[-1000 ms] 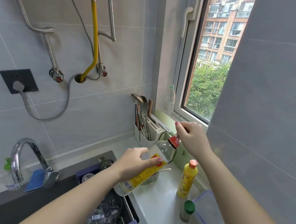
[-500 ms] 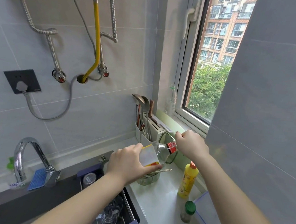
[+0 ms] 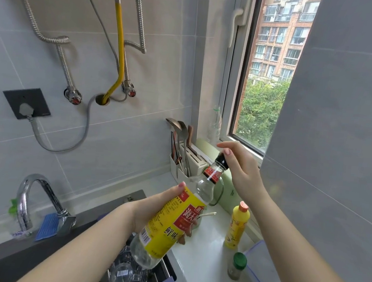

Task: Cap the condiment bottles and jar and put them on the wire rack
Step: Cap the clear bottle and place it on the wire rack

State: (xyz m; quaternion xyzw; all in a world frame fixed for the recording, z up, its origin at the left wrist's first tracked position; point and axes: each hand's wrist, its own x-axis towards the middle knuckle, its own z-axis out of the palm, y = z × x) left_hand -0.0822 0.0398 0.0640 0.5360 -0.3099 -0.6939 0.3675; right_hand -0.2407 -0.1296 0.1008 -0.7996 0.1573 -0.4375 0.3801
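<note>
The left hand (image 3: 151,212) grips the bottle (image 3: 172,221) above the counter's sink edge, its long axis tilted up-right toward the right hand (image 3: 241,169), whose fingertips (image 3: 227,151) pinch the cap (image 3: 221,161).

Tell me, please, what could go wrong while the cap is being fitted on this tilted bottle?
1. The clear, yellow-labelled sauce bottle is held tilted in the left hand above the sink's glassware; a slip might break something.
2. The right hand pinches the black cap with fingertips only; the cap could sit crooked or drop.
3. The right forearm passes over the yellow squeeze bottle and could topple it.
</note>
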